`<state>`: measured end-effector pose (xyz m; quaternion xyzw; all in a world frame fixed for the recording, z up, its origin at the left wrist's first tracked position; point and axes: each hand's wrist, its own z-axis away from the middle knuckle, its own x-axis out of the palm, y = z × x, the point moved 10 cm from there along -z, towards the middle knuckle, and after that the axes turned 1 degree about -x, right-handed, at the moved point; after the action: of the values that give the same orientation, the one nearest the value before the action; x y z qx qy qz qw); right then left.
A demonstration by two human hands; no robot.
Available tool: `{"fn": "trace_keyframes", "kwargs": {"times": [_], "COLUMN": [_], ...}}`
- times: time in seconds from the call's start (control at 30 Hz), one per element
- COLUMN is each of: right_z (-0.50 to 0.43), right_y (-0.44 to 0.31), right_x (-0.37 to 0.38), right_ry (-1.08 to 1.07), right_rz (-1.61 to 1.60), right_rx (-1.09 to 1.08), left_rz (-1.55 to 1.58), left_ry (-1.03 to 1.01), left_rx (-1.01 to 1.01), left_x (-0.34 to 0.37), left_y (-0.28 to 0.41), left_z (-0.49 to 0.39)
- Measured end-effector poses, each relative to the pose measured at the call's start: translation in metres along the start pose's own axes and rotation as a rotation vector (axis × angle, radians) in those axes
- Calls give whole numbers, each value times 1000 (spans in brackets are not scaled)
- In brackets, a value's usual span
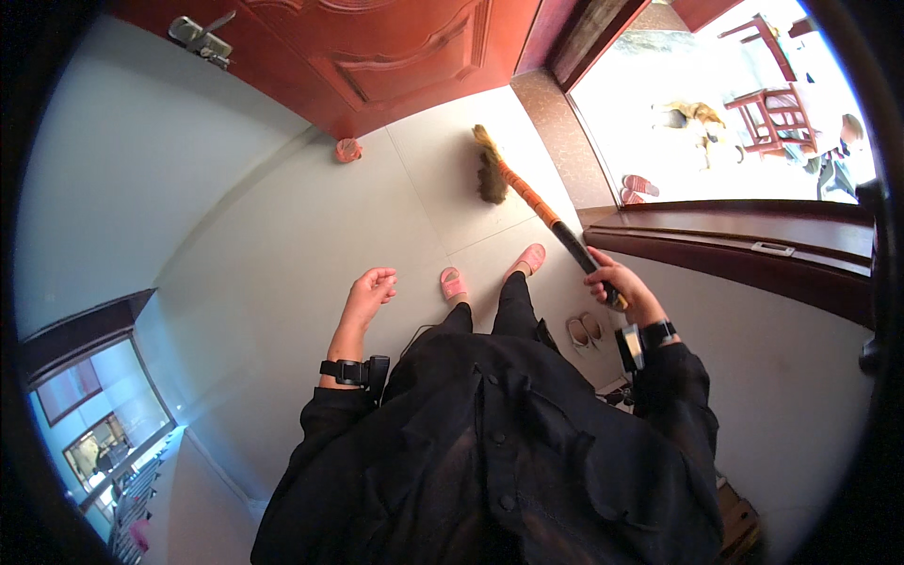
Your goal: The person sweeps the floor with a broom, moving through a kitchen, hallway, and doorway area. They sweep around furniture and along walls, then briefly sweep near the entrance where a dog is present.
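Note:
In my right hand (618, 282) is the upper end of a broom (533, 198), gripped around its black handle section. The handle slants away to the upper left, wrapped in orange lower down. Its head, pale straw at one side and a dark brown tuft at the other, is at the tiled floor (353, 212) near the doorway. My left hand (374, 288) hovers left of my feet, empty, with its fingers loosely bent and slightly apart. Pink slippers (453, 284) are on my feet.
A red panelled door (417, 63) stands ahead, a small pink object (348, 150) at its lower edge. Beige shoes (585, 330) lie by the right wall. Beyond the doorway are slippers (639, 186), a dog (699, 116), a wooden chair (777, 116) and a person (840, 152).

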<state>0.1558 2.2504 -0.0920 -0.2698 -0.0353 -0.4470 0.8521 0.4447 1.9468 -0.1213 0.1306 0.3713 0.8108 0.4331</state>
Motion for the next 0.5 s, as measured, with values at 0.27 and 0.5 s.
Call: {"fn": "trace_keyframes", "kwargs": {"times": [0.27,0.5], "right_z": [60,36], "right_y": [51,34], "right_x": [12,-83], "right_ry": [-133,56], "right_rz": [-94,182], "right_rx": [103,220], "left_rz": [-54,-107], "left_ry": [-84,-108], "left_rx": [17,22], "left_x": [30,59], "left_y": [25,55], "left_z": [-16,-36]}}
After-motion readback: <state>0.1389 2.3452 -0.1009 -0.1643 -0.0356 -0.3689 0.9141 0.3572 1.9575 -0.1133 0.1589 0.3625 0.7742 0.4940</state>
